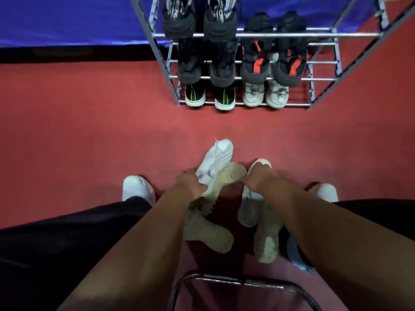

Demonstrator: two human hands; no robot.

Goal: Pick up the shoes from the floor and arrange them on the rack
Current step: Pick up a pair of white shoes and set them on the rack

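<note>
My left hand (pixel 190 185) grips a white knit sneaker (pixel 219 157) by its heel, its toe tilted up and pointing towards the rack. My right hand (pixel 258 178) is closed over the collar of a white-grey sneaker (pixel 249 209) that lies on the red floor. Between the two hands a beige shoe (pixel 232 176) lies sole up under the white sneaker. Two more beige shoes (pixel 206 232) (pixel 267 241) lie closer to me. The metal shoe rack (pixel 314 35) stands ahead, with several dark, green-striped and pale shoes on its tiers.
My own feet in white shoes (pixel 137 189) (pixel 325 191) stand to either side of the pile. A dark metal chair frame (pixel 224 281) is right below me. A blue item (pixel 298 257) lies by my right forearm. Red floor (pixel 112 131) stretches between the pile and the rack.
</note>
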